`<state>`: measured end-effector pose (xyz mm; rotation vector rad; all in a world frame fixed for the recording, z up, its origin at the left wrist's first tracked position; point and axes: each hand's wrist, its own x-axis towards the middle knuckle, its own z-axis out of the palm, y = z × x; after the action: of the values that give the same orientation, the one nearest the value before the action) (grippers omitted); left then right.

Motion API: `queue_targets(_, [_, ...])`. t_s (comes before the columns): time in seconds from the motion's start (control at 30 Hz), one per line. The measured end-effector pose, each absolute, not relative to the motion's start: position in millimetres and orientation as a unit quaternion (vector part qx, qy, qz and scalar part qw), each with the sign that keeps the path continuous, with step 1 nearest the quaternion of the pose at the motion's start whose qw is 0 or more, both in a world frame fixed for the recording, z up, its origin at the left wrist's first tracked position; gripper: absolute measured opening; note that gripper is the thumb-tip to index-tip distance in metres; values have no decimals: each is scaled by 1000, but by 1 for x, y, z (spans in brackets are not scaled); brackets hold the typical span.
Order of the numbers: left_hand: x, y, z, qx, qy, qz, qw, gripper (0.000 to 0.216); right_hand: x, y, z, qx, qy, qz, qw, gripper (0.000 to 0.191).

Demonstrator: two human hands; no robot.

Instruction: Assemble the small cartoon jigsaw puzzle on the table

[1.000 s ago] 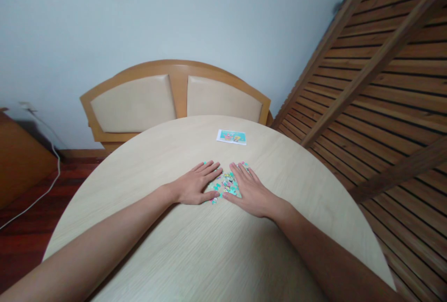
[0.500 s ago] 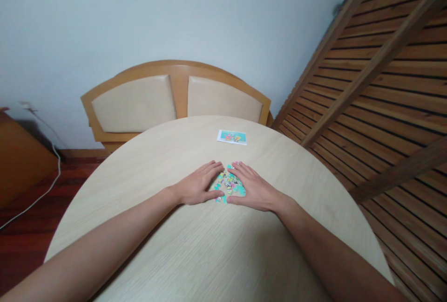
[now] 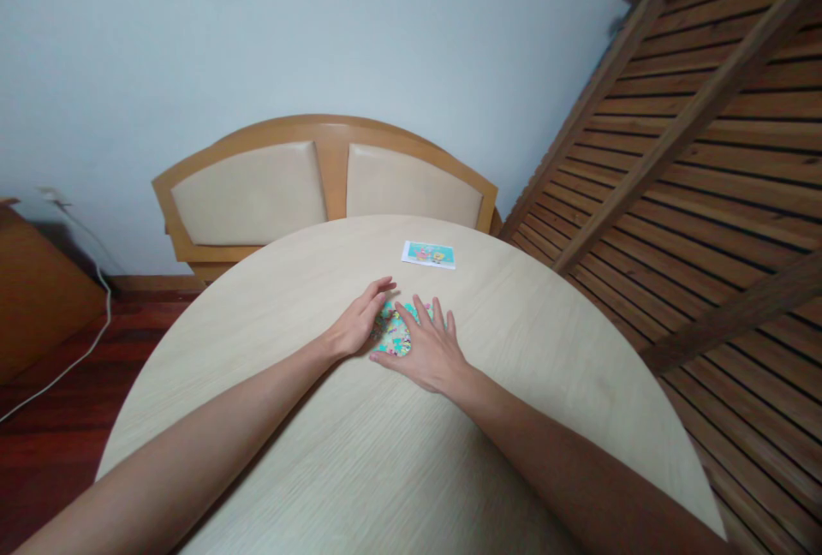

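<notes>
A heap of small turquoise and multicoloured jigsaw puzzle pieces (image 3: 393, 334) lies on the round pale wood table (image 3: 360, 469). My left hand (image 3: 360, 317) stands on edge along the heap's left side, palm turned toward the pieces, fingers stretched out. My right hand (image 3: 429, 341) rests over the heap's right side with its fingers spread and covers part of it. Its thumb reaches along the near edge of the pieces. Beyond both hands lies a picture card (image 3: 429, 254) showing a pink and a yellow cartoon figure on turquoise.
A wooden headboard with cream padded panels (image 3: 250, 193) stands behind the table against a pale wall. On the right leans a large slatted wooden frame (image 3: 693, 161). A white cable (image 3: 106, 307) hangs at the left over a dark red floor.
Both hands have shifted left with the pieces, the right hand farther. My left hand has turned up onto its edge, and the fingers of my right hand have spread wider.
</notes>
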<state>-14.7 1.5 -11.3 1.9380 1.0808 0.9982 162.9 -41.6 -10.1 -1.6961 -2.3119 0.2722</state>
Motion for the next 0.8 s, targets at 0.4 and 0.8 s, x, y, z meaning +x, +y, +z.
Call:
queue_targets(0.4, [-6,-3,-19,784,570,213,126,66,156,17,-15,-562,-789,106,225,69])
queue_targets(0.8, [15,5,-14,848,514,102,80,118,243,8,-25,-559,-753,150,313,57])
